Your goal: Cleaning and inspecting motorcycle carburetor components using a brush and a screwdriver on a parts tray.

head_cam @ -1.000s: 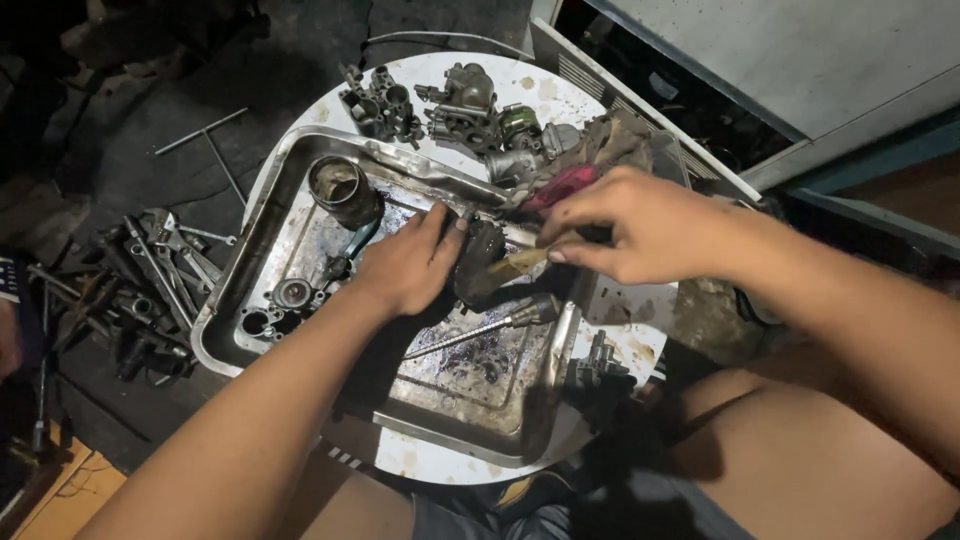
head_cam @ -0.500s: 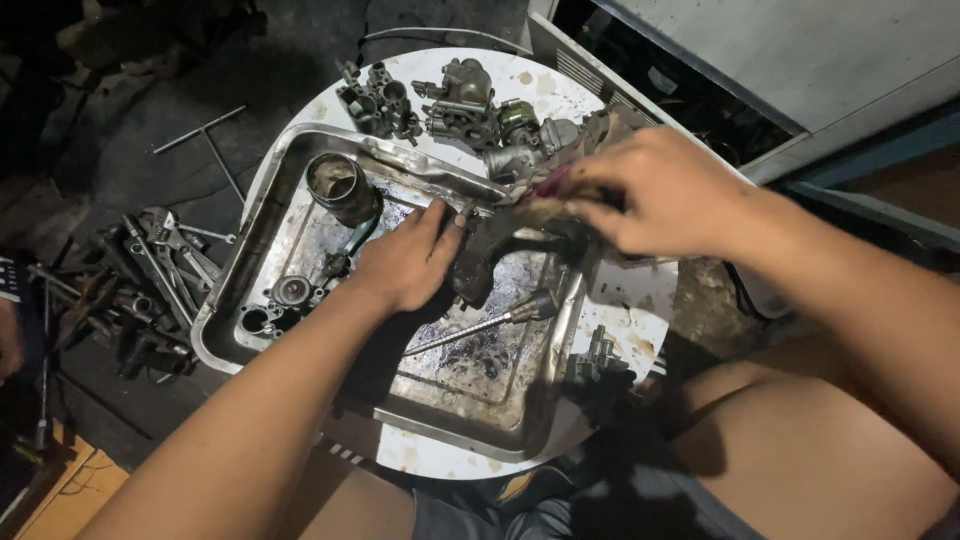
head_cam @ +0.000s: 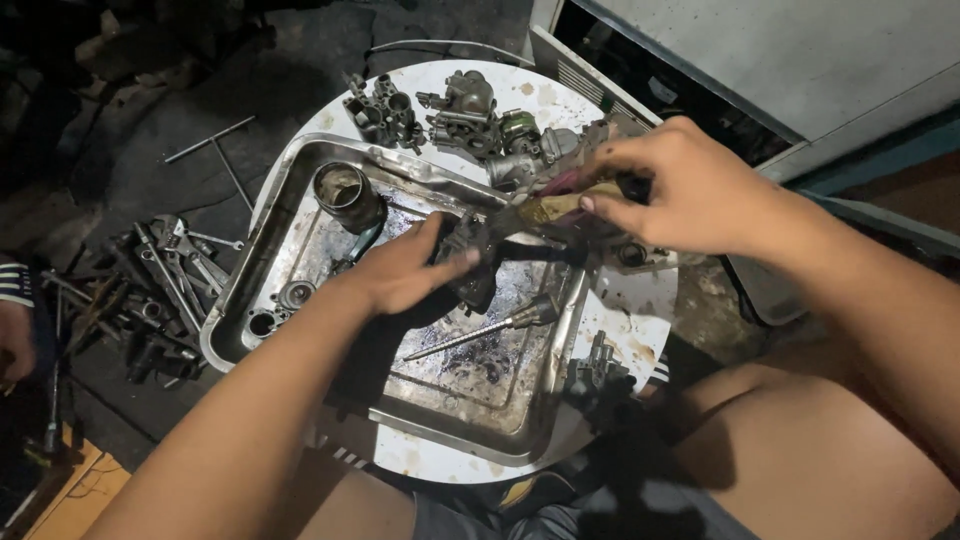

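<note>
Dim overhead light, dark surroundings, perhaps soft

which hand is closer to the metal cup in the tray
Left. The left hand sits just right of the metal cup; the right hand is far off, past the tray's right rim.

A single head-worn camera is looking steeply down from above the person's lap, facing forward over the round table (head_cam: 610,310). It is sitting close, so the forearms are filling the lower frame and the tray (head_cam: 300,190) the centre. The floor (head_cam: 150,80) is showing at left, a cabinet (head_cam: 760,60) at upper right.
</note>
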